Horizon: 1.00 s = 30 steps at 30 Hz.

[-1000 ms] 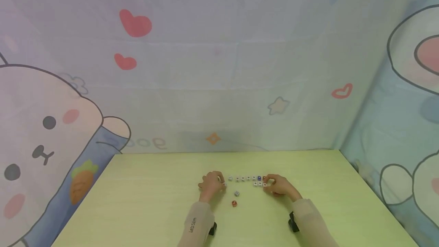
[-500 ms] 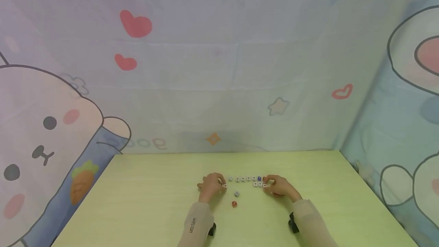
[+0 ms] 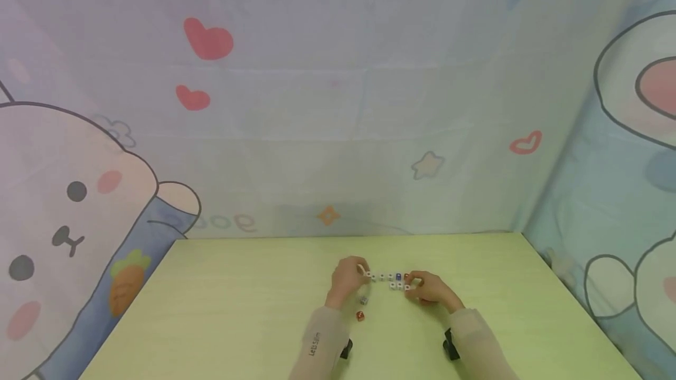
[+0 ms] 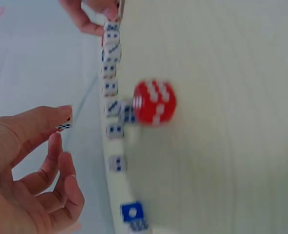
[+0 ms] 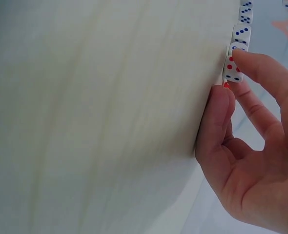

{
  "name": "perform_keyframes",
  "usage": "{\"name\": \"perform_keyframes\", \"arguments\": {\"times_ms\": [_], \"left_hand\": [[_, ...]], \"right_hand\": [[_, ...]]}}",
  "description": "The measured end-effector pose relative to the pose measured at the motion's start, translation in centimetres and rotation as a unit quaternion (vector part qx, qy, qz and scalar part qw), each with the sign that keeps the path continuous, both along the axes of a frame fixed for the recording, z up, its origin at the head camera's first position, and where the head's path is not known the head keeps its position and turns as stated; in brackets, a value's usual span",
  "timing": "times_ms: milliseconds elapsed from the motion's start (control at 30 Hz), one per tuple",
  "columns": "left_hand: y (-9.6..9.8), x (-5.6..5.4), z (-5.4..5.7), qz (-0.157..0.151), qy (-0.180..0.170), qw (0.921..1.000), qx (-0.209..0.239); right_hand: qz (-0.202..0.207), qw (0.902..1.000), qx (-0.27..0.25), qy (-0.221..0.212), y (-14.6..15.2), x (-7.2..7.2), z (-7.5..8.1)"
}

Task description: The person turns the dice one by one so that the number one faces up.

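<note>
My left hand point(image 3: 345, 280) pinches a white die point(image 4: 65, 125) between thumb and fingertips, at the left end of the back row of dice. That row holds white dice point(image 3: 382, 277), a blue die point(image 3: 398, 277) and a red die point(image 3: 406, 276) at its right end. In front of it sits a short row of white dice point(image 3: 393, 286). My right hand point(image 3: 430, 287) stays at the right end of both rows, thumb and finger curled about the end white die point(image 5: 233, 70) with red pips on one face.
Nearer the body lie a loose pale die point(image 3: 363, 300) and a larger-looking red die point(image 3: 360, 316) on the light wood table point(image 3: 237, 309). Another blue die point(image 4: 132, 212) shows in the left wrist view. A printed cloth point(image 3: 338, 133) hangs behind the table.
My left hand has moved right and slightly away from the body, carrying the white die to the back row. It now covers that row's left part. My right hand has hardly moved.
</note>
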<state>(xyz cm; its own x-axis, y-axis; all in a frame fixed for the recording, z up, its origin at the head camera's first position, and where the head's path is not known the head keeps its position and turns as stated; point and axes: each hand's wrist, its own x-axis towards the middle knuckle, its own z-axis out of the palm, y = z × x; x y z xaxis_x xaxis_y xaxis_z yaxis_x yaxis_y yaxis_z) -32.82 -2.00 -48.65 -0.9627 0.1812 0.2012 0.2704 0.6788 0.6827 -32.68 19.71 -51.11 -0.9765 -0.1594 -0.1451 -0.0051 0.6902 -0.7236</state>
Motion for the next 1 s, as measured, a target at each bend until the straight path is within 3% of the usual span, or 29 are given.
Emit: {"name": "perform_keyframes", "arguments": {"times_ms": [100, 200, 400, 833, 1000], "left_hand": [[1.5, 0.1, -0.4, 0.003, -0.019, 0.9998, -0.009], [2.9, 0.2, -1.1, 0.025, -0.027, 0.9987, -0.036], [4.8, 0.0, -2.2, 0.052, -0.002, 0.9951, -0.083], [5.1, 0.1, -2.3, 0.062, 0.006, 0.9925, -0.105], [4.9, 0.5, -2.0, 0.061, 0.007, 0.9947, -0.083]], "right_hand": [[0.005, 1.0, -0.002, 0.001, 0.0, -0.1, -0.2], [0.01, 0.9999, -0.007, 0.001, 0.0, -0.2, -0.3], [0.01, 0.9998, -0.011, 0.009, 0.1, -0.1, -0.3], [0.019, 0.9992, -0.028, 0.019, 0.3, -0.1, -0.4], [0.023, 0.9989, -0.036, 0.022, 0.4, -0.2, -0.3]]}}
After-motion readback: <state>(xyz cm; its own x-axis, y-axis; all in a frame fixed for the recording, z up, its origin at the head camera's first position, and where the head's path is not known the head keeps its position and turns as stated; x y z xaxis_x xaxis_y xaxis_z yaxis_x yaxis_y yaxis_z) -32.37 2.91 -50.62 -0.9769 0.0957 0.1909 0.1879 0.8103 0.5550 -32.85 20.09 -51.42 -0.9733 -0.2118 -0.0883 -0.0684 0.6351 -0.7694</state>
